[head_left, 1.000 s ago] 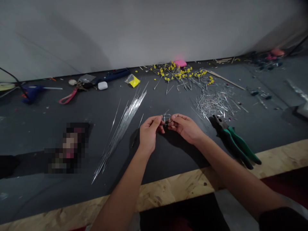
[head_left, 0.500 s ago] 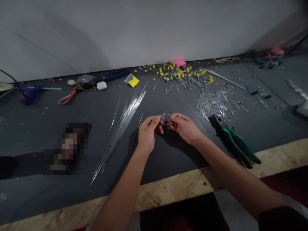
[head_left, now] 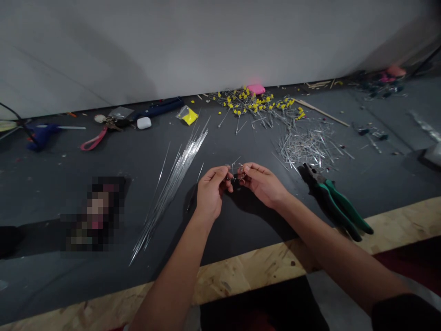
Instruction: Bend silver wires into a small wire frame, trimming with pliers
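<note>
Between both hands I hold a small bent wire frame [head_left: 234, 171] just over the dark tabletop. My left hand [head_left: 212, 186] pinches its left end between thumb and fingers. The right end is pinched by my right hand [head_left: 261, 181]. Its exact shape is partly hidden by my fingertips. To the left of my left hand lies a bundle of long straight wires [head_left: 175, 181], with one thin dark-ended tool or wire [head_left: 196, 186] nearer the hand. Green-handled pliers [head_left: 334, 202] rest to the right of my right hand, their jaws by a heap of short wire pieces [head_left: 306, 146].
Behind the hands are wires with yellow tips [head_left: 248, 102], a pink lump [head_left: 256, 89] and a wooden stick [head_left: 322, 112]. A yellow packet [head_left: 188, 115], a white case [head_left: 144, 122] and keys with a pink strap [head_left: 94, 139] lie back left. A pixelated object [head_left: 98, 214] lies left.
Both hands stay nearly in place, still pinching the wire frame, which looks slightly turned. The whole view has shifted very slightly.
</note>
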The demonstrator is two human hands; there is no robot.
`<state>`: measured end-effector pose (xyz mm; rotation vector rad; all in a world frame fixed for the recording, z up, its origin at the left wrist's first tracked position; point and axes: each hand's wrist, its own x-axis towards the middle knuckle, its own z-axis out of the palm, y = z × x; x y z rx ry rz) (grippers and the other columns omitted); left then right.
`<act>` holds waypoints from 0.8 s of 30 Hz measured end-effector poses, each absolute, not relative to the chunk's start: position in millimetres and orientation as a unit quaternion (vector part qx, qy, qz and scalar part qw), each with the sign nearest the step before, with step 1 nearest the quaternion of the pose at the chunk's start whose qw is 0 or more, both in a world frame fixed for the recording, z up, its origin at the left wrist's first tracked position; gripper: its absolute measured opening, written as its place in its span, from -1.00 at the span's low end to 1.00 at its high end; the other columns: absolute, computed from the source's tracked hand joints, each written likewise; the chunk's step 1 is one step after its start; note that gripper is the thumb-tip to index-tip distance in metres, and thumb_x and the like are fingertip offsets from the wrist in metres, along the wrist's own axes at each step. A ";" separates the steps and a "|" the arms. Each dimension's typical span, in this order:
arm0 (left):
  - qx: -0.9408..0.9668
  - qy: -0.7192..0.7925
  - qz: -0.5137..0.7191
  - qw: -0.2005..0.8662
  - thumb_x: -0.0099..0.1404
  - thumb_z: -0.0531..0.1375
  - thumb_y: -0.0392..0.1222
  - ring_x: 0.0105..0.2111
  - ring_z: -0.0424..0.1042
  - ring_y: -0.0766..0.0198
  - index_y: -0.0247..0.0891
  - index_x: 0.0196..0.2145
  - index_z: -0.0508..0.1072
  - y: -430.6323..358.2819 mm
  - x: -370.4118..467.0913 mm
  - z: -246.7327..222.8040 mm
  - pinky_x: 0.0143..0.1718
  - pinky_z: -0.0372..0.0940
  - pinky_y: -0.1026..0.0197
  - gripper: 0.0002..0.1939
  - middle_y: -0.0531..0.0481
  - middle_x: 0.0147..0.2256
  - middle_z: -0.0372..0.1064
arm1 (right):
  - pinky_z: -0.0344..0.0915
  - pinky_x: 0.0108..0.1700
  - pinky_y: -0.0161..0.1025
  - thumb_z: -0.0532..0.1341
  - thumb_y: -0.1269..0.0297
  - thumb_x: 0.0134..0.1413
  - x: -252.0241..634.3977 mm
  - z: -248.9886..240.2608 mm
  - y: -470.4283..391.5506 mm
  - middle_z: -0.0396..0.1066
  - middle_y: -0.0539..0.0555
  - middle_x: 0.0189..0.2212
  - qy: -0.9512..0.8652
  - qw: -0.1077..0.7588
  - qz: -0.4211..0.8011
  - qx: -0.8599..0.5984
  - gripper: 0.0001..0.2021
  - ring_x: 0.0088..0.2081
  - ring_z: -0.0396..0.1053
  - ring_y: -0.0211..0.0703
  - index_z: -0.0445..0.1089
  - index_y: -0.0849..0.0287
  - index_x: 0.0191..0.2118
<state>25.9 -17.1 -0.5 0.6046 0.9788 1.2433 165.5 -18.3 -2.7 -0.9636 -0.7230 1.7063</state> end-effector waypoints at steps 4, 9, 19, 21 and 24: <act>0.274 0.442 0.558 0.647 0.05 0.29 -0.16 -0.65 0.26 0.47 -0.34 -0.43 0.47 -17.2 26.2 -2.2 -0.67 0.19 0.37 -0.82 0.06 -0.54 0.35 | 0.23 -0.26 -0.30 0.28 0.15 -0.06 163.4 -4.9 -19.5 0.34 -0.07 -0.49 -0.366 0.513 0.636 -0.446 -0.84 -0.42 0.28 -0.32 0.38 0.12 -0.45; 0.302 0.443 0.565 0.627 0.06 0.29 -0.11 -0.63 0.27 0.47 -0.33 -0.41 0.48 -18.1 26.2 -4.4 -0.65 0.22 0.37 -0.79 0.05 -0.52 0.36 | 0.17 -0.33 -0.32 0.30 0.23 -0.11 162.0 -8.0 -21.4 0.32 -0.09 -0.50 -0.426 0.510 0.555 -0.500 -0.85 -0.45 0.24 -0.33 0.34 0.11 -0.40; 0.332 0.449 0.556 0.615 0.07 0.28 -0.08 -0.61 0.28 0.46 -0.32 -0.39 0.49 -21.5 30.2 -3.4 -0.64 0.24 0.37 -0.77 0.05 -0.51 0.37 | 0.09 -0.42 -0.31 0.27 0.29 -0.09 162.4 -11.1 -21.7 0.22 -0.11 -0.55 -0.472 0.512 0.499 -0.516 -0.86 -0.51 0.14 -0.32 0.26 0.10 -0.45; 0.333 0.447 0.556 0.616 0.07 0.29 -0.07 -0.60 0.28 0.45 -0.31 -0.38 0.49 -22.1 30.8 -3.7 -0.64 0.24 0.37 -0.76 0.04 -0.51 0.37 | 0.08 -0.43 -0.31 0.26 0.29 -0.08 162.1 -11.0 -21.9 0.22 -0.11 -0.56 -0.482 0.512 0.478 -0.527 -0.86 -0.52 0.13 -0.33 0.25 0.10 -0.45; 0.332 0.445 0.557 0.618 0.07 0.29 -0.09 -0.60 0.28 0.45 -0.31 -0.39 0.49 -22.8 31.9 -3.5 -0.63 0.25 0.36 -0.77 0.05 -0.51 0.37 | 0.07 -0.44 -0.31 0.27 0.26 -0.07 161.3 -10.8 -22.6 0.20 -0.11 -0.57 -0.495 0.511 0.445 -0.544 -0.84 -0.53 0.11 -0.33 0.24 0.10 -0.46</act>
